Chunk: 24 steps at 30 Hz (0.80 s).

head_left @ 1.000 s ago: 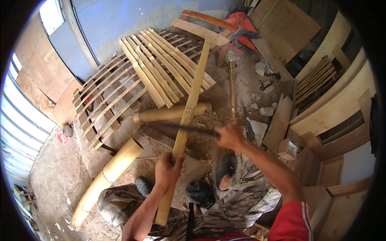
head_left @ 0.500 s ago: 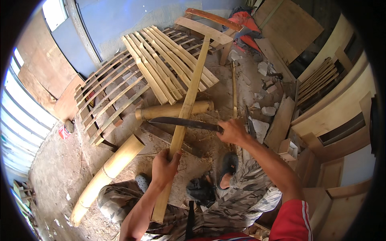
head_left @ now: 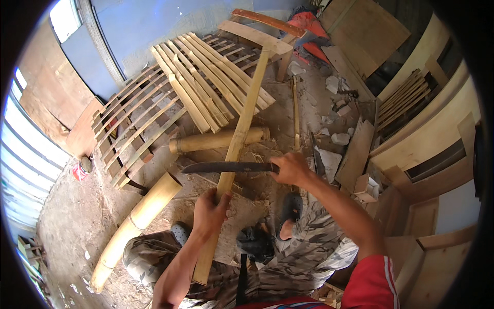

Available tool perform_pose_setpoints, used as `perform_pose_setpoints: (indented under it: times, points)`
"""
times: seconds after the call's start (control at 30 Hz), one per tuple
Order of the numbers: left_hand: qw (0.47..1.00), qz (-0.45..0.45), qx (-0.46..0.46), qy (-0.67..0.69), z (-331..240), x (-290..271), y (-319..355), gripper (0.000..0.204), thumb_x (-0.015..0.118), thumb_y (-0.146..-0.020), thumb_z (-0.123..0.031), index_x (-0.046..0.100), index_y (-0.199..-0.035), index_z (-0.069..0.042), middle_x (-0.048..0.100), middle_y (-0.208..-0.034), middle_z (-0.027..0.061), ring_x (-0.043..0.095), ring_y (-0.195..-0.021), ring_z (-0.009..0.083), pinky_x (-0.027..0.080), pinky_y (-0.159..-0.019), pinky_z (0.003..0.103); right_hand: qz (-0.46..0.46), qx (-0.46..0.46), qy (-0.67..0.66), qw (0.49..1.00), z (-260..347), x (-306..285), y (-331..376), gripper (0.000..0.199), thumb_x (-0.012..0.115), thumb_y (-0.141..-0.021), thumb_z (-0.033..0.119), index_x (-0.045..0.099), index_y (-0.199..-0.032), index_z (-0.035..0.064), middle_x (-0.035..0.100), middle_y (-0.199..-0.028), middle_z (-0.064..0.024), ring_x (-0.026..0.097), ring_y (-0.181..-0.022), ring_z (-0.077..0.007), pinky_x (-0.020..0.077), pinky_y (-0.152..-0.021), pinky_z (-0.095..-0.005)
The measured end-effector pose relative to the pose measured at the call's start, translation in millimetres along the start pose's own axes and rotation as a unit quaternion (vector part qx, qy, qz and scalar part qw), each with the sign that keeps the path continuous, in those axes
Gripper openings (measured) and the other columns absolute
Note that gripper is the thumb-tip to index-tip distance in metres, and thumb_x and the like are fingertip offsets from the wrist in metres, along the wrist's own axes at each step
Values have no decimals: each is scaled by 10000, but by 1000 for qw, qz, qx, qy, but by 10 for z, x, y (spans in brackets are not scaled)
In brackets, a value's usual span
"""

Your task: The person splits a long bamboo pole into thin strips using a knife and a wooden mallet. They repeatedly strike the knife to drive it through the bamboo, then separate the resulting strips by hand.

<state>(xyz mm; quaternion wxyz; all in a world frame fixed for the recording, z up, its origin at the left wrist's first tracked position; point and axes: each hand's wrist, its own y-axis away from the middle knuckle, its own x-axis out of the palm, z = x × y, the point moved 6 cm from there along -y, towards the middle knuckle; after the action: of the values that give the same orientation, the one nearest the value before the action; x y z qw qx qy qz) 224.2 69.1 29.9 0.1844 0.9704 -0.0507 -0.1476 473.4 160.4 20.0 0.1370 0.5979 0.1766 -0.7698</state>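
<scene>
Across the bamboo slat (head_left: pixel 237 139) gripped by the left hand (head_left: pixel 208 212), the right hand (head_left: pixel 292 169) clasps a machete (head_left: pixel 229 167).

Head camera looks steeply down, close above the dirt floor (head_left: pixel 77 226).

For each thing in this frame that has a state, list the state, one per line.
Left hand: closed around the bamboo slat.
Right hand: closed on the machete handle.
Bamboo slat: held slanted, far end resting on the wooden bench.
Machete: held level, blade lying across the slat.
Short bamboo pole: lying on the ground.
Long bamboo pole: lying on the ground.
Split slats: stacked on the rack.
</scene>
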Motion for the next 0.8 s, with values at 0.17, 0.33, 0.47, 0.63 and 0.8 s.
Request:
perform_pose_setpoints:
  times: [0.17, 0.33, 0.47, 0.63, 0.8]
  points:
    - [999, -5, -24, 44, 16, -41, -27, 368, 610, -951, -311, 606, -1028, 49, 585, -695, 46, 534, -484, 106, 429, -456, 262, 3, -63, 38, 997, 322, 50, 77, 274, 737, -749, 336, 655, -849, 94, 649, -639, -99, 665, -625, -317, 515, -568, -464]
    - [998, 24, -40, 45, -10, 33, 75, 359, 614, -950, -301, 607, -1012, 52, 580, -705, 48, 532, -484, 104, 422, -453, 262, 56, 122, -23, 991, -370, -5, -45, 287, 704, -771, 334, 707, -967, 124, 677, -726, -179, 687, -724, -360, 547, -676, -500]
    - [999, 28, -36, 23, -59, 69, 19, 370, 618, -949, -313, 611, -1003, 53, 580, -712, 44, 524, -481, 106, 422, -455, 263, 46, 46, 19, 998, -86, -78, -74, 256, 692, -774, 296, 706, -944, 104, 671, -710, -178, 684, -713, -357, 546, -665, -488]
    - [995, 45, -53, 73, 6, 38, 104, 364, 606, -957, -324, 610, -969, 40, 575, -721, 41, 514, -487, 111, 423, -457, 266, 36, 137, -36, 989, -360, -172, -61, 210, 699, -761, 303, 706, -904, 149, 674, -721, -148, 680, -699, -353, 541, -670, -487]
    - [992, 52, -70, 96, -39, 73, 114, 336, 596, -961, -312, 606, -936, 22, 558, -714, 30, 513, -503, 114, 420, -460, 263, -12, -31, -31, 999, 294, -27, 219, 214, 716, -731, 295, 648, -813, 109, 614, -609, -135, 648, -604, -334, 524, -606, -456]
